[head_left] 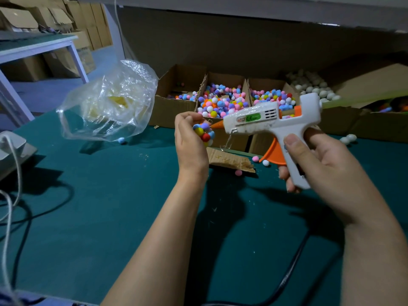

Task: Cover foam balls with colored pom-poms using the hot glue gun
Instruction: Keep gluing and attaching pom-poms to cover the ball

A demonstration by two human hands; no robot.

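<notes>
White-and-orange hot glue gun [272, 120] lies level, nozzle at nine o'clock, touching the pom-pom-covered foam ball [204, 133]; right hand [318, 160] grips its handle, left hand [189, 138] cups the ball.

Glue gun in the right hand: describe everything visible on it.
The glue gun is white plastic, smeared with dried glue, with an orange nozzle, orange trigger, a green label and vent slots on its side, and a glue stick showing in the rear opening. It is held in the air, barrel roughly level, nozzle pointing left. The right hand grips its handle. The nozzle tip sits at the pom-pom-covered ball held in the left hand; contact is unclear.
</notes>
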